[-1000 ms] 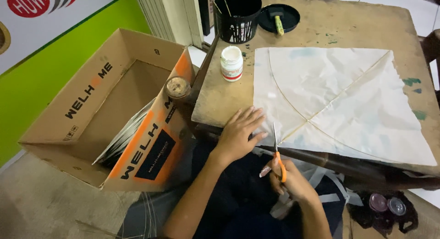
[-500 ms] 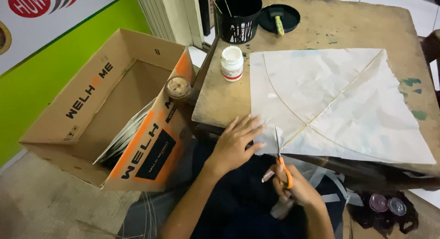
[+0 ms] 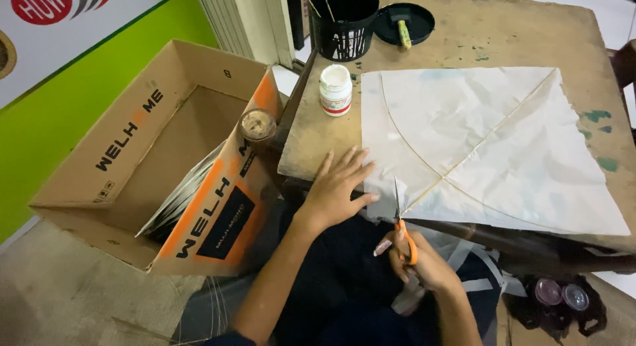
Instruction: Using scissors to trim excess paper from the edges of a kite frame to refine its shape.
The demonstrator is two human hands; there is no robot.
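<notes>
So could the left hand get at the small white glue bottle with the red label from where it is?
Probably yes: the left hand lies flat on the white paper kite, and bare wooden tabletop separates it from the small white glue bottle.

Single head cam, looking steeply down from above, fairly near; wooden table (image 3: 318, 130) toward 1 o'clock, cardboard box (image 3: 132, 167) at 9
</notes>
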